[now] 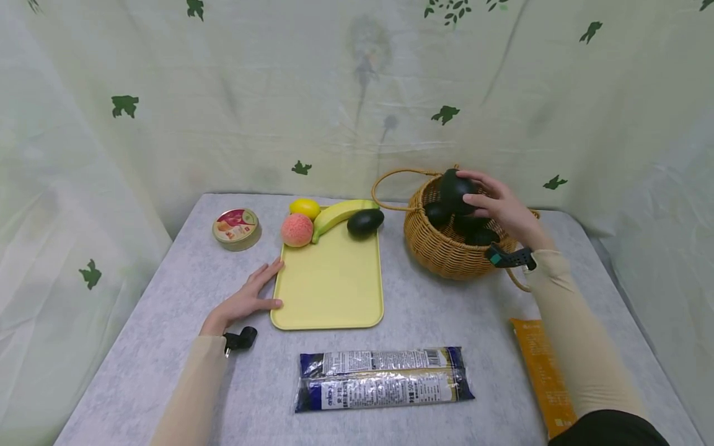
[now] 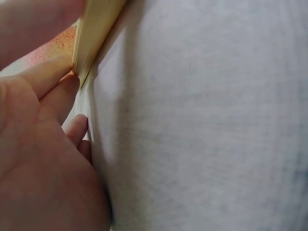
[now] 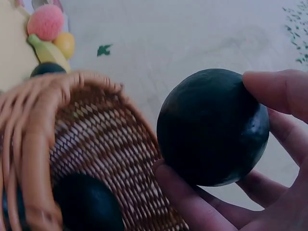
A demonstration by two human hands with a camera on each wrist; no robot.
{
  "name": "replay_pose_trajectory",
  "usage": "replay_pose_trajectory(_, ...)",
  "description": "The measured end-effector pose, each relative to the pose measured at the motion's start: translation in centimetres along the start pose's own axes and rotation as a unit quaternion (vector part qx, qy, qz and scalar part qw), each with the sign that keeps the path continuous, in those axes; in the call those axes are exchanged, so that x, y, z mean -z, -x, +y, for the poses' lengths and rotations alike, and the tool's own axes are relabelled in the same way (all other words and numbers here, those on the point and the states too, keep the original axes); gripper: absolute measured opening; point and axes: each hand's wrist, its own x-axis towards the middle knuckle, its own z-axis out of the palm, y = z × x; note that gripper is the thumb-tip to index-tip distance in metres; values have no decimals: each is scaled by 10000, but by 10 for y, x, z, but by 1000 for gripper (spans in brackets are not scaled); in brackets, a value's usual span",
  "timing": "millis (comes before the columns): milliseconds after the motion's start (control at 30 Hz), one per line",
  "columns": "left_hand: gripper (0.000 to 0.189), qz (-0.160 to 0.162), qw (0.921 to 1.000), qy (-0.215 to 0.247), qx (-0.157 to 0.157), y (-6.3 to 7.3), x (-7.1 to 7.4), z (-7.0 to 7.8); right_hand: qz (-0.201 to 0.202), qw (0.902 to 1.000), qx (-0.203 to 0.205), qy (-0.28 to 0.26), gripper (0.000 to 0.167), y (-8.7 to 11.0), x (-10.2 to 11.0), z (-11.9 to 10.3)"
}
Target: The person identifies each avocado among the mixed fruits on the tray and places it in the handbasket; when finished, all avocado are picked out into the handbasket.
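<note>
In my right hand (image 1: pixel 504 207) I grip a dark green avocado (image 3: pixel 211 127), thumb on one side and fingers on the other. It is at the top of a wicker basket (image 1: pixel 446 260), where several more dark avocados (image 3: pixel 89 202) lie. My left hand (image 1: pixel 248 297) rests on the table with its fingers stretched out, fingertips and thumb touching the left edge of a yellow tray (image 1: pixel 329 285). At the tray's far end are a peach (image 1: pixel 297 230), a lemon (image 1: pixel 305 208), a banana (image 1: pixel 340 215) and one dark avocado (image 1: pixel 365 223).
A round tin (image 1: pixel 237 228) stands left of the tray. A blue and clear long packet (image 1: pixel 385 379) lies in front of it. Under the right forearm is an orange packet (image 1: pixel 541 371). The basket's handle (image 1: pixel 385 179) leans out leftward, and a patterned curtain (image 1: pixel 251 93) hangs behind the table.
</note>
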Motion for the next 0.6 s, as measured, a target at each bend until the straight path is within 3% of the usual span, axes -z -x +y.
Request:
replay_pose_trajectory(367,91,6,10000,-37,-75,1,0,2,343,9982,-264,410,51,18,24,9)
replay_pose_trajectory(600,90,6,9999,-49,-139,1,-1,1,141,9929,-585,1031,53,17,23,11)
